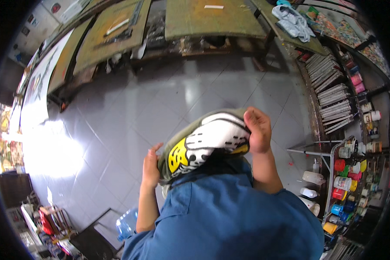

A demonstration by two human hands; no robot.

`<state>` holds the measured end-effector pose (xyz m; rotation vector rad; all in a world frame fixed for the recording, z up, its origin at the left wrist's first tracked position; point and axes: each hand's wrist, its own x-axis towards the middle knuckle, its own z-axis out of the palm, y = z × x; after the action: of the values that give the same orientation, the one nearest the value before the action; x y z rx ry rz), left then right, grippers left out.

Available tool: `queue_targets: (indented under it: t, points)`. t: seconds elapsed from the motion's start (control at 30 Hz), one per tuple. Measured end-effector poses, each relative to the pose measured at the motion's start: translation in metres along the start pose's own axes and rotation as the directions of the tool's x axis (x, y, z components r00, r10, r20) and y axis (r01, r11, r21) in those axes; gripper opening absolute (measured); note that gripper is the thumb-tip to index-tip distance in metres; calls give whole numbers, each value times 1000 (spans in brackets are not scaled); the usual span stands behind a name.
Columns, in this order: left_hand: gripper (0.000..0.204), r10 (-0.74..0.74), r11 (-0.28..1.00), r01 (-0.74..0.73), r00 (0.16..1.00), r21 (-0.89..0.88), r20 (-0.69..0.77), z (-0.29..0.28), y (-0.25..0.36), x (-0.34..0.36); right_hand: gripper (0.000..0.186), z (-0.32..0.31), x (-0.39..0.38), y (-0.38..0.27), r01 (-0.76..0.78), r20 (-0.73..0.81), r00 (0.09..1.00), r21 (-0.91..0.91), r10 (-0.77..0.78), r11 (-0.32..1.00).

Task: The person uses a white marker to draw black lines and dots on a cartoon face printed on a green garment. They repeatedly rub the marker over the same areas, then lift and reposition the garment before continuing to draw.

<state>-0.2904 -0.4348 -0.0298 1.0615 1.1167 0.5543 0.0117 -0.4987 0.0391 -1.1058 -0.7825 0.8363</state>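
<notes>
An olive-green piece of printed fabric (216, 134), perhaps a folded garment, is stretched between my two hands in front of my body. Its face carries a bold print in white, yellow and black. My right hand (259, 131) grips the upper right edge, with the thumb pressed on the front. At the lower left edge, my left hand (151, 167) is closed on the cloth, and most of its fingers are hidden behind it. The fabric's lower edge curls toward my blue shirt, so part of the print cannot be seen.
Low work tables (214, 19) with worn olive tops line the far side of the tiled floor (130, 99). Paint tubs (342, 183) and bottles crowd a rack on the right, below stacked frames (333, 104). A clear blue water jug (126, 224) stands near my left elbow.
</notes>
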Motion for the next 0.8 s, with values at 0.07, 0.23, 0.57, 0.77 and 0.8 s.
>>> queue_targets:
  t: [0.07, 0.23, 0.57, 0.77, 0.8]
  points:
    - [47, 323, 865, -240, 938, 440, -122, 7, -4, 31, 28, 3, 13, 1, -5, -15, 1000, -7, 5, 1000]
    - [36, 550, 813, -475, 816, 337, -176, 17, 47, 92, 22, -20, 77, 0, 102, -47, 993, -67, -106, 992]
    - [41, 875, 464, -557, 167, 689, -454, 39, 211, 260, 17, -67, 297, 14, 287, 35, 958, -220, -286, 932]
    - [32, 861, 507, -432, 220, 746, -458, 53, 281, 363, 17, -64, 411, 7, 258, 43, 962, -466, -270, 846]
    - [30, 888, 461, -422, 213, 781, -409, 60, 290, 381, 16, -64, 424, 12, 217, 20, 970, -512, -241, 831]
